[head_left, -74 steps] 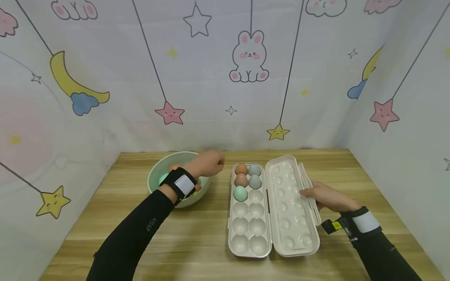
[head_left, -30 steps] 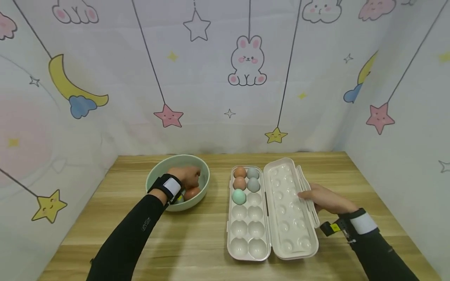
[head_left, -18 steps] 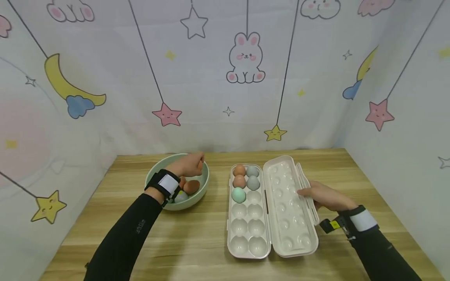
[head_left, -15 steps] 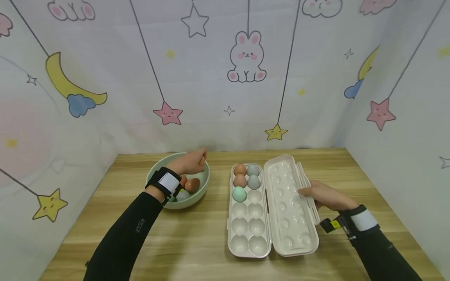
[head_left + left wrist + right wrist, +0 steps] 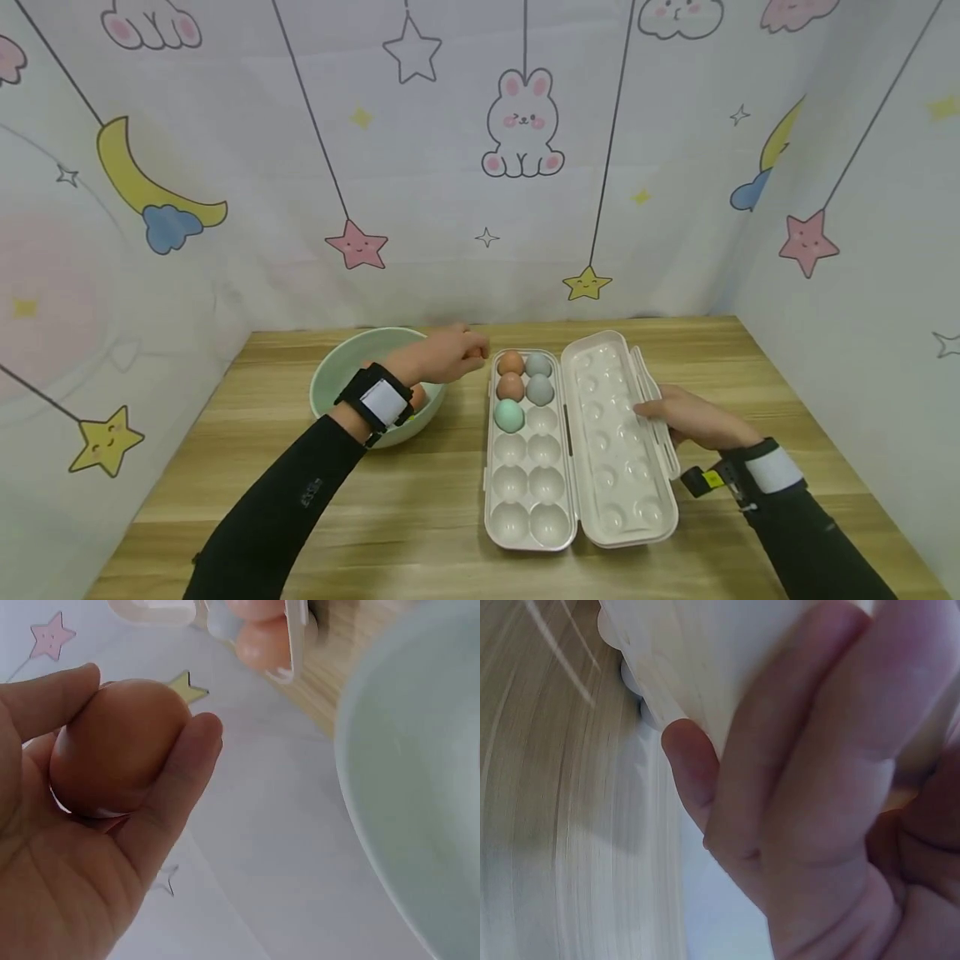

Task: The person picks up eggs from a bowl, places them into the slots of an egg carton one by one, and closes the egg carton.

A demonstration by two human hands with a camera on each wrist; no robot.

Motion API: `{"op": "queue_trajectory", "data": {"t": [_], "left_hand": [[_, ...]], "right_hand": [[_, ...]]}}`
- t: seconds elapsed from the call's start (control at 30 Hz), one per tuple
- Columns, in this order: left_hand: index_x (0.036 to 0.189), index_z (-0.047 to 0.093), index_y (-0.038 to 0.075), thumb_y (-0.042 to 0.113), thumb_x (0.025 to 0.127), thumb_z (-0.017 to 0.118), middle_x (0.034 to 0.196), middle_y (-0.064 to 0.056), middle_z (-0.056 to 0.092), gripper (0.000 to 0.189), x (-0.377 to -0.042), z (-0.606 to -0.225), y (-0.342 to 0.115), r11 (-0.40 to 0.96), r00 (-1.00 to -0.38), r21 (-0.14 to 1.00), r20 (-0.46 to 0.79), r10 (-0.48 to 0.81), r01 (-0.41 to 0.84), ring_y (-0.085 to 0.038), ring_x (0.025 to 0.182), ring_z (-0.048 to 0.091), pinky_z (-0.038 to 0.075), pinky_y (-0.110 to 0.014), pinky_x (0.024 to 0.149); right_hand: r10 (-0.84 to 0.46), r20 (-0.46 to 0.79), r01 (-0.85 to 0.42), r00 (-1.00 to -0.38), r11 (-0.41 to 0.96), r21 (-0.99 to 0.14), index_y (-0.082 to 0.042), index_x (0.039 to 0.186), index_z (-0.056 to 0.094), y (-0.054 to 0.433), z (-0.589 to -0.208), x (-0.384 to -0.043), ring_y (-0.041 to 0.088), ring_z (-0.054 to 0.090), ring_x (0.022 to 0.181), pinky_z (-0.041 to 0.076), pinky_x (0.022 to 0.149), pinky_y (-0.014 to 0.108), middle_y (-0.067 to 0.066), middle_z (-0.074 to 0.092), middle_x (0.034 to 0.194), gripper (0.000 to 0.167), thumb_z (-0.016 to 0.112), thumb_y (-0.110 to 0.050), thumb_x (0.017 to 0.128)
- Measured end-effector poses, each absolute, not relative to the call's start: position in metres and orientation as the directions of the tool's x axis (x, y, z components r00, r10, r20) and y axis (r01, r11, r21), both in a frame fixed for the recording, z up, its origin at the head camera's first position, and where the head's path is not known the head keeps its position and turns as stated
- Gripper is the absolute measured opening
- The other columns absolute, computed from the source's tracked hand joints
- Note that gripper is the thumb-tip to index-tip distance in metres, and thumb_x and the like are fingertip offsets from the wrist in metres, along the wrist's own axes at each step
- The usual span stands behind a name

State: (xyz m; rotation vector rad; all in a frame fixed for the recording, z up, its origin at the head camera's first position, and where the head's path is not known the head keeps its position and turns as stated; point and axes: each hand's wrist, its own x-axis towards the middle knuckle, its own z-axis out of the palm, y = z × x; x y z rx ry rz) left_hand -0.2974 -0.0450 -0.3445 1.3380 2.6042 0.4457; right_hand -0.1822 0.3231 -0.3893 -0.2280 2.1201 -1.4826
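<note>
My left hand (image 5: 444, 354) is between the bowl and the egg carton, pinching a brown egg (image 5: 120, 746) between thumb and fingers; the head view hides that egg. The pale green bowl (image 5: 330, 379) stands at the left with more eggs, partly covered by my left forearm. A white plastic egg carton (image 5: 543, 517) lies opened out in the middle. Its far cups hold two brown eggs (image 5: 511, 387), two grey-blue eggs (image 5: 539, 389) and one mint-green egg (image 5: 509, 415). My right hand (image 5: 697, 417) grips the outer edge of the carton's lid (image 5: 618, 467), thumb on top and fingers underneath.
The wood-grain table (image 5: 420, 517) runs back to a white curtain (image 5: 420, 167) printed with stars, a moon and a bunny. More of this cloth closes off the left and right sides. The bowl's rim stands higher than the carton cups.
My left hand dipped into the bowl, rose with a brown egg and has moved right toward the carton. The right hand keeps its hold on the lid.
</note>
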Motion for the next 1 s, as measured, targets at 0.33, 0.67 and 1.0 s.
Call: {"op": "queue_trajectory", "data": {"t": [0.33,0.67,1.0], "left_hand": [[0.118,0.056,0.005,0.018,0.099,0.052,0.102,-0.007,0.056,0.023,-0.279,-0.364,-0.006,0.496,-0.513,0.486,-0.11,0.851,0.72,-0.02,0.103,0.046,0.039,-0.033,0.09],[0.129,0.05,-0.002,0.007,0.091,0.061,0.116,-0.008,0.058,0.04,-0.263,-0.382,0.034,0.43,-0.428,0.329,-0.083,0.9,0.841,-0.017,0.103,0.057,0.046,-0.026,0.089],[0.111,0.058,0.012,0.013,0.089,0.066,0.1,0.0,0.051,0.023,-0.263,-0.405,0.042,0.465,-0.45,0.182,-0.115,0.885,0.867,-0.011,0.085,0.05,0.041,-0.023,0.074]], "right_hand": [[-0.437,-0.333,0.174,-0.835,0.365,-0.915,0.013,0.149,0.005,0.324,-0.391,-0.181,0.037,0.068,0.091,0.056,0.07,0.05,0.023,0.064,0.107,0.061,0.037,-0.013,0.104],[-0.435,-0.32,0.166,-0.841,0.356,-0.92,0.013,0.148,0.006,0.325,-0.392,-0.181,0.037,0.067,0.091,0.056,0.07,0.05,0.023,0.064,0.107,0.061,0.037,-0.016,0.105],[-0.415,-0.306,0.159,-0.857,0.352,-0.922,0.015,0.147,0.008,0.322,-0.393,-0.181,0.036,0.067,0.092,0.056,0.07,0.05,0.024,0.063,0.108,0.059,0.036,-0.014,0.105]]}}
